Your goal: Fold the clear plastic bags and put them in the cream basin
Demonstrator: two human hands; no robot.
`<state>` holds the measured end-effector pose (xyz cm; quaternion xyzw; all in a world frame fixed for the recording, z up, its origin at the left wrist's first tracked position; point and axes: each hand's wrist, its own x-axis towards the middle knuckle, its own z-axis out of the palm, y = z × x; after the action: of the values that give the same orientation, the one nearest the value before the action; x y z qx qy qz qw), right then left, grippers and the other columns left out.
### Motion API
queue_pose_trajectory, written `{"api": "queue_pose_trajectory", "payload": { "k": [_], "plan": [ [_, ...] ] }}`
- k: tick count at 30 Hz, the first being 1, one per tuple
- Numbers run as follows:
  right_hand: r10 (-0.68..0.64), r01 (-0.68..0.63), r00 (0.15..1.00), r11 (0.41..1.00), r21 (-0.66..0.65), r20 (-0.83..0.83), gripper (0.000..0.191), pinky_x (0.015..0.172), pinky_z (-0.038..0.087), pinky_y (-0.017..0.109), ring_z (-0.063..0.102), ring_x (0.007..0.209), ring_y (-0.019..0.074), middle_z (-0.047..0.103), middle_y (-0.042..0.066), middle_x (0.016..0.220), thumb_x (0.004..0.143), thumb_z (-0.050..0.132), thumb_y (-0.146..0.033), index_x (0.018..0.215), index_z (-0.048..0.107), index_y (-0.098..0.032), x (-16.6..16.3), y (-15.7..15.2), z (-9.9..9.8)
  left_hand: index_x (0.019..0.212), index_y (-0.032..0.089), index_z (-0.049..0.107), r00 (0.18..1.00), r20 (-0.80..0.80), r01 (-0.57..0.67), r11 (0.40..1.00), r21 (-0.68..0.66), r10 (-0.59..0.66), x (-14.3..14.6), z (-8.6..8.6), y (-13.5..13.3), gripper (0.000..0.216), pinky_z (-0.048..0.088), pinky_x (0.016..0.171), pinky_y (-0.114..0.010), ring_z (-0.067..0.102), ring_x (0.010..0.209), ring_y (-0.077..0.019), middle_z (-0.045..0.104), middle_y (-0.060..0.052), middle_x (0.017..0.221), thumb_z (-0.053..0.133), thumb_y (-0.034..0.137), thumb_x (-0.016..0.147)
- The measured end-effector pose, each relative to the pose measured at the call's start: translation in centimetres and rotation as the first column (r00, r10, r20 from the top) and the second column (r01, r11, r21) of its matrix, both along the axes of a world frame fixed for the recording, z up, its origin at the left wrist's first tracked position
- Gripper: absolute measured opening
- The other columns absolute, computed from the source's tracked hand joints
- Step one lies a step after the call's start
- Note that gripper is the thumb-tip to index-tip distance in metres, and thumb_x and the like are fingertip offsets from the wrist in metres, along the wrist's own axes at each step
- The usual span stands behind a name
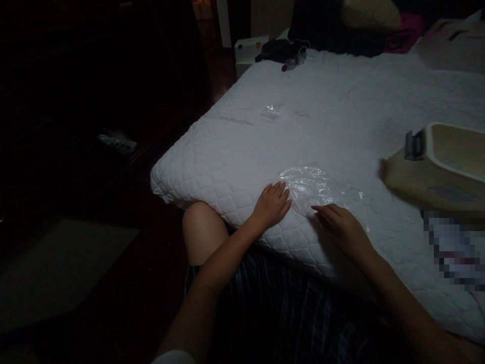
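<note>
Though the room is dim, I can make out the person's left hand (273, 205) palm down, its fingers a little spread at the near left edge of a crinkled clear plastic sheet (305, 183). The right hand (339, 227) is at the sheet's near side, its fingers curved and pointing across toward the left one; whether they pinch the plastic or only hang over it, I cannot tell. A small gap parts the two hands. The sheet lies spread on the white quilted bed (223, 156), close to the near edge, its creases catching the light.

Below the arms are dark checked shorts (280, 298) and a bare knee (204, 227) beside the mattress. Farther out on the bed lies a small scrap of clear plastic (272, 110), well apart from the sheet. Over to the right is a cream bin (403, 179) with a dark clip (414, 145), only partly in sight.

Toward the far end I see a bottle (290, 64) with a purple cap, a white box (246, 53) and a pink cloth (405, 33). On the dark floor to the left are a shiny packet (118, 141) and a pale mat (64, 268).
</note>
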<state>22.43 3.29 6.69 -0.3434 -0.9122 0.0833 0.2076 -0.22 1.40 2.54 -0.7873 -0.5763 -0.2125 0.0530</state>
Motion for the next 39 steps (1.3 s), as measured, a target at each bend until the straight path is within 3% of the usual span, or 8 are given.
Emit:
{"api": "queue_pose_trajectory", "payload": {
  "k": [6, 10, 15, 19, 25, 31, 34, 39],
  "plan": [
    [-0.235, 0.24, 0.97, 0.969, 0.064, -0.066, 0.038, 0.085, 0.049, 0.043, 0.06, 0.099, 0.0277, 0.064, 0.017, 0.109, 0.09, 0.048, -0.036, 0.119, 0.059, -0.014, -0.4, 0.6, -0.4, 0.124, 0.009, 0.056, 1.0, -0.012, -0.003, 0.999, -0.036, 0.002, 0.0, 0.4, -0.2, 0.046, 0.035, 0.111, -0.044, 0.047, 0.131, -0.0259, 0.052, -0.015, 0.139, 0.033, 0.041, 0.099],
    [-0.322, 0.322, 0.947, 0.944, 0.071, -0.001, 0.039, 0.082, 0.049, 0.047, 0.062, 0.094, 0.0295, 0.067, 0.017, 0.104, 0.09, 0.046, -0.036, 0.118, 0.06, -0.013, -0.5, 1.7, -1.5, 0.126, 0.009, 0.054, 1.0, -0.017, -0.002, 0.998, -0.056, 0.001, 0.0, 0.5, -0.4, 0.052, 0.031, 0.114, -0.043, 0.043, 0.133, -0.0263, 0.05, -0.015, 0.141, 0.033, 0.047, 0.098],
    [-0.258, 0.258, 0.966, 0.964, 0.062, -0.008, 0.03, 0.078, 0.049, 0.043, 0.064, 0.082, 0.0256, 0.07, 0.012, 0.089, 0.091, 0.045, -0.032, 0.102, 0.067, -0.016, -0.7, 1.2, -1.0, 0.125, 0.01, 0.054, 1.0, -0.008, -0.014, 0.998, -0.056, 0.014, 0.1, 0.3, -0.4, 0.051, 0.032, 0.113, -0.043, 0.042, 0.134, -0.026, 0.049, -0.016, 0.141, 0.031, 0.047, 0.098],
    [-0.254, 0.259, 0.962, 0.965, 0.045, -0.099, 0.034, 0.082, 0.049, 0.042, 0.064, 0.091, 0.0257, 0.069, 0.013, 0.1, 0.09, 0.047, -0.038, 0.112, 0.063, -0.017, -0.7, 1.1, -0.6, 0.125, 0.011, 0.053, 1.0, 0.023, -0.002, 0.999, -0.04, 0.003, 0.1, 0.0, -0.3, 0.049, 0.033, 0.112, -0.046, 0.042, 0.134, -0.0265, 0.049, -0.017, 0.141, 0.033, 0.046, 0.098],
    [-0.259, 0.258, 0.966, 0.961, 0.098, 0.004, 0.039, 0.082, 0.048, 0.047, 0.062, 0.096, 0.0296, 0.067, 0.016, 0.108, 0.089, 0.047, -0.033, 0.122, 0.059, -0.015, -1.0, 2.0, -2.6, 0.132, 0.008, 0.045, 0.996, 0.094, 0.0, 0.999, 0.035, -0.004, -0.2, -0.1, -0.3, 0.048, 0.038, 0.109, -0.048, 0.039, 0.136, -0.0294, 0.041, -0.021, 0.145, 0.04, 0.04, 0.096],
    [-0.228, 0.239, 0.966, 0.968, 0.079, -0.124, 0.024, 0.081, 0.047, 0.046, 0.062, 0.087, 0.0261, 0.068, 0.011, 0.095, 0.085, 0.05, -0.024, 0.103, 0.065, -0.018, -1.6, 1.5, -2.3, 0.127, 0.015, 0.051, 0.974, -0.006, 0.229, 0.973, 0.027, -0.229, 0.2, 0.4, -0.8, 0.035, 0.036, 0.112, -0.046, 0.043, 0.134, -0.0228, 0.052, -0.014, 0.139, 0.035, 0.026, 0.098],
    [-0.197, 0.223, 0.963, 0.966, 0.131, -0.183, 0.016, 0.087, 0.045, 0.047, 0.063, 0.09, 0.0256, 0.069, 0.009, 0.096, 0.085, 0.053, -0.024, 0.095, 0.065, -0.021, -1.0, 0.9, -1.3, 0.128, 0.01, 0.05, 0.975, -0.013, 0.221, 0.975, -0.014, -0.221, 0.3, 0.5, -0.7, 0.04, 0.036, 0.112, -0.045, 0.047, 0.131, -0.0232, 0.056, -0.015, 0.133, 0.037, 0.033, 0.098],
    [0.055, -0.039, 0.992, 0.988, 0.149, -0.11, 0.02, 0.088, 0.046, 0.045, 0.062, 0.097, 0.024, 0.068, 0.009, 0.106, 0.084, 0.056, -0.022, 0.102, 0.064, -0.023, 1.3, -1.4, -1.0, 0.125, 0.011, 0.053, 0.986, 0.061, 0.158, 0.987, -0.02, -0.157, 0.1, 0.6, -0.6, 0.042, 0.034, 0.113, -0.047, 0.041, 0.136, -0.0241, 0.053, -0.015, 0.137, 0.04, 0.038, 0.097]
  ]
}}
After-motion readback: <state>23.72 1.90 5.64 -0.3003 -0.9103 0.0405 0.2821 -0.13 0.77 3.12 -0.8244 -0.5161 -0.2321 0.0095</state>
